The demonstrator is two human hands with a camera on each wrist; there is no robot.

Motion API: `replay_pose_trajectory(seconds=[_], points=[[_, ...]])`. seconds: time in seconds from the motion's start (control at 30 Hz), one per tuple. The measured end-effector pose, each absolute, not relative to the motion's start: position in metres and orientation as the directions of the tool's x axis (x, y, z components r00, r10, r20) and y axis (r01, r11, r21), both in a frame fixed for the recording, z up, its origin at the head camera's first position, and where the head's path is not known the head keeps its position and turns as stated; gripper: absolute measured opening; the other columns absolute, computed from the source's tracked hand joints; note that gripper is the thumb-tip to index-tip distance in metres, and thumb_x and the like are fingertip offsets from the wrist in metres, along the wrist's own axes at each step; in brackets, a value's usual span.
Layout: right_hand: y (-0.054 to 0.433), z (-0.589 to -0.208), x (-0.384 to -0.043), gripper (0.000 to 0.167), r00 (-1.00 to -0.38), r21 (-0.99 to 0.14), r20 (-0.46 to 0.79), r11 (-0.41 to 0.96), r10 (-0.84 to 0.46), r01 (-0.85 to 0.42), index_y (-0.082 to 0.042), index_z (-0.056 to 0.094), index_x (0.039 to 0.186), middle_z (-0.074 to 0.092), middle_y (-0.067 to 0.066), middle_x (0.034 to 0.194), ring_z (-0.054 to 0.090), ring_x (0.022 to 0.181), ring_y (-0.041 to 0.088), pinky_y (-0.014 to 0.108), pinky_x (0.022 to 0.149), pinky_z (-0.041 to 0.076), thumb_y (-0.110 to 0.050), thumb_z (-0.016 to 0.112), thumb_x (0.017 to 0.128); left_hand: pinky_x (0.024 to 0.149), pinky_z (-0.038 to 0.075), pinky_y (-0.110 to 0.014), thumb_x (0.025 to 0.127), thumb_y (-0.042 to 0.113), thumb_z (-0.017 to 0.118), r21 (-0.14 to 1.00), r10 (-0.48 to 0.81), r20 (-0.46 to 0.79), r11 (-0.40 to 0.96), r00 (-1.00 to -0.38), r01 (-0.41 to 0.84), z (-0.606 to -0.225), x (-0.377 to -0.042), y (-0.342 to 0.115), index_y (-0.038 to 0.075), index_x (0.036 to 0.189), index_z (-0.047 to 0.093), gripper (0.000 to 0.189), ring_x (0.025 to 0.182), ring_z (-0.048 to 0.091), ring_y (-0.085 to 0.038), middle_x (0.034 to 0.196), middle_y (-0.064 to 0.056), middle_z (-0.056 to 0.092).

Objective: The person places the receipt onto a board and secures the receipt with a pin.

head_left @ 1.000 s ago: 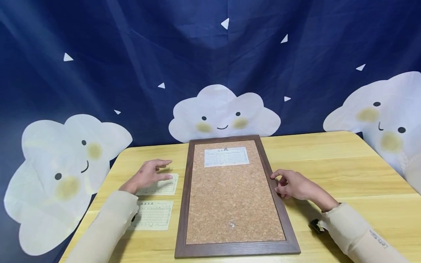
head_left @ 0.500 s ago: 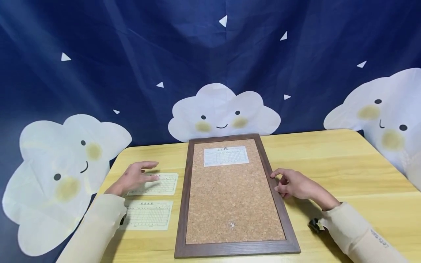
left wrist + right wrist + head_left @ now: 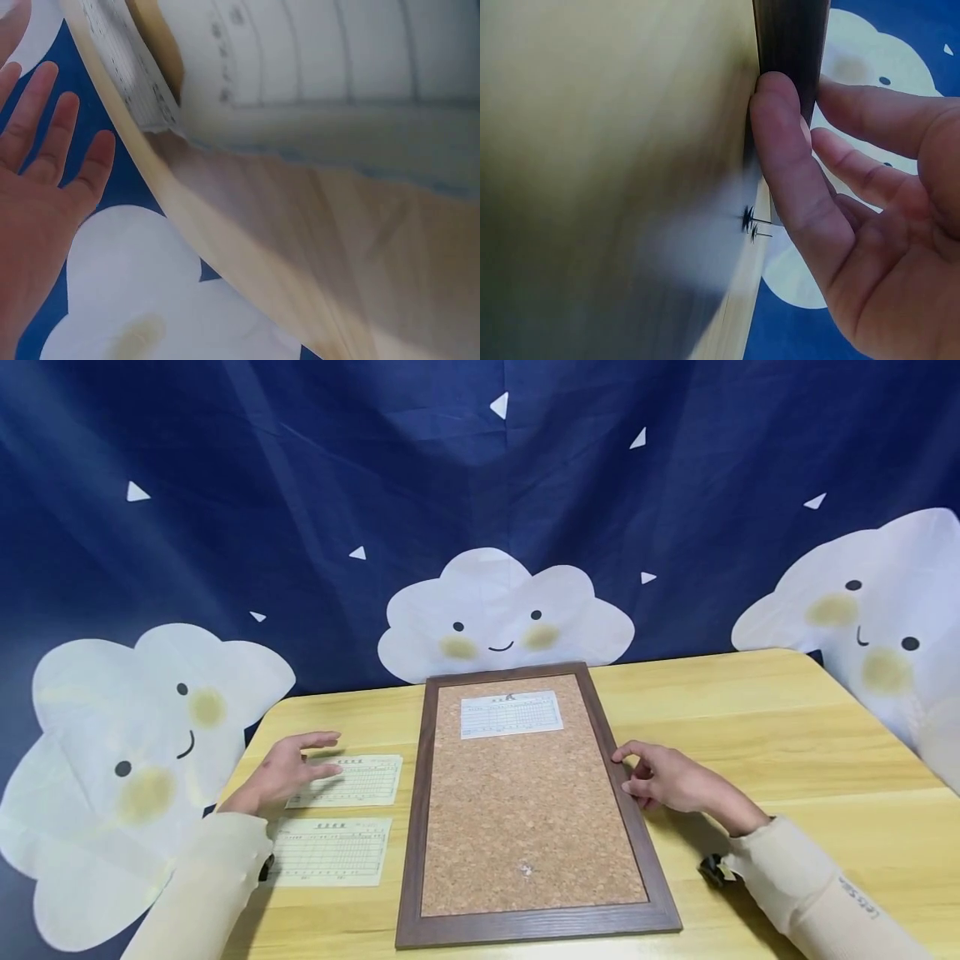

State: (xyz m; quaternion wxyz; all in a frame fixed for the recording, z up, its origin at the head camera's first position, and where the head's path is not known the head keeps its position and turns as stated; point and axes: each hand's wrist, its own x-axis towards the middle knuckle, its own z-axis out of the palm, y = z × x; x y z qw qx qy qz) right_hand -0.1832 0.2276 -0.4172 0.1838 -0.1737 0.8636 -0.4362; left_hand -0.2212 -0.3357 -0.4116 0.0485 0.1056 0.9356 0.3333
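Moved left: left hand (image 3: 285, 770), fingers extended, holding nothing, by the upper pale-green printed paper form (image 3: 367, 783). Right hand (image 3: 667, 781): curled fingers grip the right edge of the brown-framed rectangular cork board (image 3: 525, 818), lying between both hands. Advisable: light, steady hold.

I see wood-grain table (image 3: 795, 735), far corners rounded. Flat near its middle: dark-framed cork board (image 3: 525, 810). Left of board I count two visible printed forms: farther form (image 3: 367, 783), nearer form (image 3: 330, 853), small gap between.
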Motion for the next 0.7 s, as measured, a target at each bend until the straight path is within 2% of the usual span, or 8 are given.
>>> replay_pose_trajectory(seconds=[0.23, 0.43, 0.7], points=[[0.228, -0.415, -0.183, 0.033, -0.871, -0.804, -0.170, 0.576, -0.462, -0.149, 0.007, 0.051, 0.125, 0.059, 0.009, 0.081, 0.063, 0.068, 0.021, 0.033, 0.058, 0.056, 0.005, 0.063, 0.094, 0.104, 0.036, -0.060, 0.089, 0.015, 0.078, 0.612, 0.212, -0.018, 0.775, -0.977, 0.157, -0.412, -0.220, -0.350, -0.003, 0.139, 0.053, 0.059, 0.134, 0.040, -0.045, 0.139, -0.023, 0.054], [0.228, -0.413, -0.185, 0.033, -0.869, -0.799, -0.164, 0.580, -0.467, -0.161, 0.008, 0.051, 0.125, 0.060, 0.009, 0.081, 0.063, 0.068, 0.020, 0.032, 0.059, 0.056, 0.005, 0.063, 0.094, 0.100, 0.040, -0.060, 0.087, 0.016, 0.080, 0.581, 0.212, -0.033, 0.800, -0.977, 0.154, -0.416, -0.218, -0.361, -0.005, 0.136, 0.054, 0.060, 0.125, 0.048, -0.048, 0.134, -0.026, 0.056], [0.227, -0.414, -0.183, 0.033, -0.869, -0.808, -0.174, 0.572, -0.463, -0.143, 0.008, 0.051, 0.125, 0.059, 0.009, 0.081, 0.063, 0.068, 0.021, 0.032, 0.059, 0.056, 0.005, 0.063, 0.094, 0.099, 0.040, -0.056, 0.084, 0.012, 0.081, 0.578, 0.189, -0.069, 0.808, -0.980, 0.115, -0.422, -0.216, -0.365, -0.007, 0.131, 0.057, 0.056, 0.119, 0.052, -0.044, 0.128, -0.026, 0.059]])
